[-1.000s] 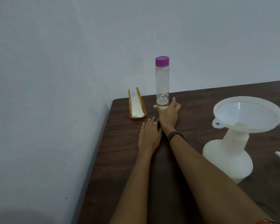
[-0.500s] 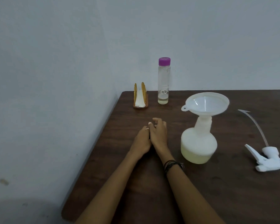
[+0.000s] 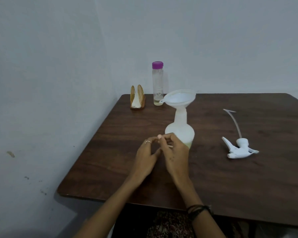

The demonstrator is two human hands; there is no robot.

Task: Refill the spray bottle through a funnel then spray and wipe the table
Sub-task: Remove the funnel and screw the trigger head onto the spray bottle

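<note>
A white spray bottle (image 3: 181, 129) stands mid-table with a white funnel (image 3: 180, 98) in its neck; yellowish liquid fills its bottom. Its trigger head (image 3: 237, 148) with a curved dip tube lies on the table to the right. A clear bottle with a purple cap (image 3: 157, 83) stands at the far edge, nearly empty. My left hand (image 3: 145, 158) and my right hand (image 3: 176, 157) hover together just in front of the spray bottle, fingers loosely curled and touching each other, holding nothing. My right hand covers the bottle's lower left.
A wooden napkin holder with white napkins (image 3: 137, 99) stands at the far left corner of the dark wooden table (image 3: 230, 177). Grey walls border the table on the left and behind. The near table edge is by my lap.
My right hand has let go of the purple-capped bottle and both hands have drawn back toward me, lifting off the table. The view has pulled back, showing the whole table.
</note>
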